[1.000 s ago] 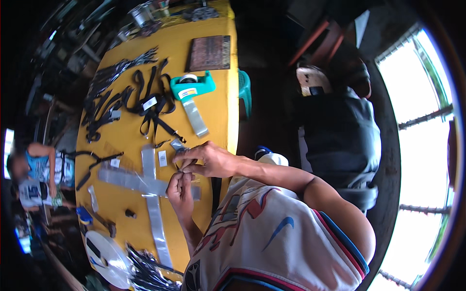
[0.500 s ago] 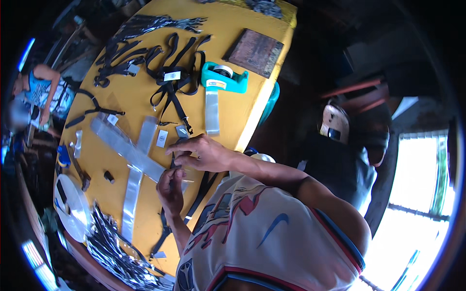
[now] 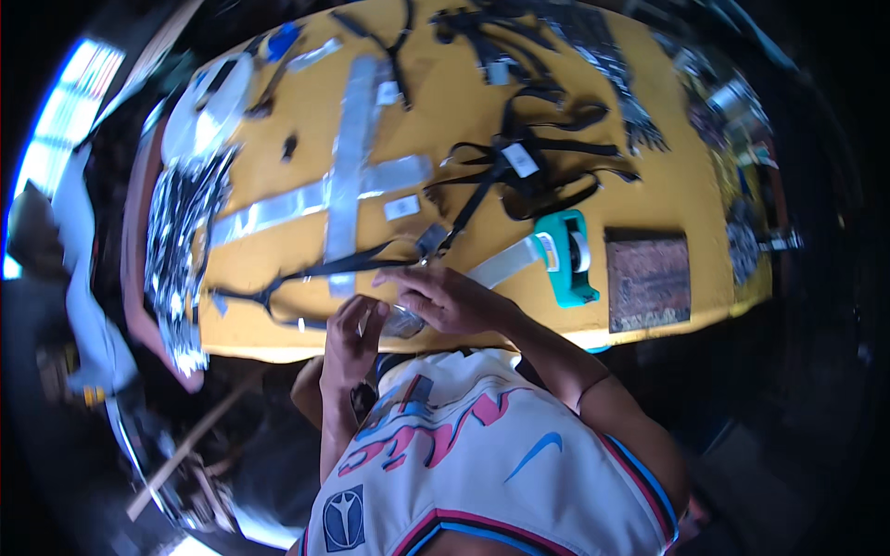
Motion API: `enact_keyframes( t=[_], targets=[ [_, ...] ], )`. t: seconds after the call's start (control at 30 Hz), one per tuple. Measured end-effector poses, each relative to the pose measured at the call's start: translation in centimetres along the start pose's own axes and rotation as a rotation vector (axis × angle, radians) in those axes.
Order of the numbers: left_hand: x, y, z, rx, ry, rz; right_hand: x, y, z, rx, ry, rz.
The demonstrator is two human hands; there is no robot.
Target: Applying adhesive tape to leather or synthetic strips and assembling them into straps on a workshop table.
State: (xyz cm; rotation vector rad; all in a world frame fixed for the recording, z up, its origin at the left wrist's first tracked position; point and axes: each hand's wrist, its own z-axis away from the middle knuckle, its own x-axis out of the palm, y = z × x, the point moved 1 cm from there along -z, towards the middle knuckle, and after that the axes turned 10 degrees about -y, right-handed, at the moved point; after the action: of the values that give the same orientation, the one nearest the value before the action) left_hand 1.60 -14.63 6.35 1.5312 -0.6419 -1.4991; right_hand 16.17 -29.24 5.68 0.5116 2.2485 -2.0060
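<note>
Near the table's front edge my hands are close together. My left hand (image 3: pixel 350 345) is closed, fingertips pinched at the edge of a small clear plastic piece (image 3: pixel 402 322). My right hand (image 3: pixel 447 298) has its fingers curled in above that plastic, against the end of a black strap (image 3: pixel 348 265); what they grip is hidden. The strap runs left across the table to a forked end. Just beyond lie a white tag (image 3: pixel 402 207) and crossed clear plastic strips (image 3: pixel 345 167). A bundle of black straps (image 3: pixel 533 176) with a white label lies further right.
A teal tape dispenser (image 3: pixel 567 264) with a clear strip drawn out stands right of my hands, beside a dark wooden block (image 3: pixel 649 278). Shiny strips (image 3: pixel 185 250) hang over the left end of the yellow table (image 3: pixel 269 157), near a white reel (image 3: pixel 206 111).
My view has turned, so the table now lies across it. My hands have come to the front edge, and a clear plastic piece shows between them.
</note>
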Motion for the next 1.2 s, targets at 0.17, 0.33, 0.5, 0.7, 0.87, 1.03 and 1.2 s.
enact_keyframes(
  t=[0.17, 0.33, 0.5, 0.7, 0.87, 1.03, 1.2],
  targets=[
    [0.4, 0.7, 2.0, -0.025, 0.235, 0.058, 1.0, -0.7, -2.0, -0.184, 0.046, -0.104],
    [0.1, 1.3, 2.4, 0.079, 0.237, 0.194, 2.1, -0.5, -3.1, -0.264, 0.0, -0.132],
    [-1.5, 0.3, 3.0, 0.093, 0.21, 0.484, 1.1, -2.7, -4.0, -0.1, -0.096, -0.096],
    [-5.0, -2.7, 2.5, 0.234, 0.16, 0.381, 3.9, -3.7, -5.3, -0.171, 0.228, -0.147],
    [-7.8, -3.7, 2.1, 0.314, 0.055, 0.283, 7.9, -5.1, -6.6, -0.008, 0.373, -0.233],
    [-9.0, -5.6, 1.9, 0.295, -0.102, 0.41, 9.9, -6.1, -8.1, -0.039, 0.538, -0.125],
    [-9.9, -4.6, 1.8, 0.387, -0.155, 0.333, 10.2, -7.0, -8.8, -0.046, 0.533, -0.04]
  ],
)
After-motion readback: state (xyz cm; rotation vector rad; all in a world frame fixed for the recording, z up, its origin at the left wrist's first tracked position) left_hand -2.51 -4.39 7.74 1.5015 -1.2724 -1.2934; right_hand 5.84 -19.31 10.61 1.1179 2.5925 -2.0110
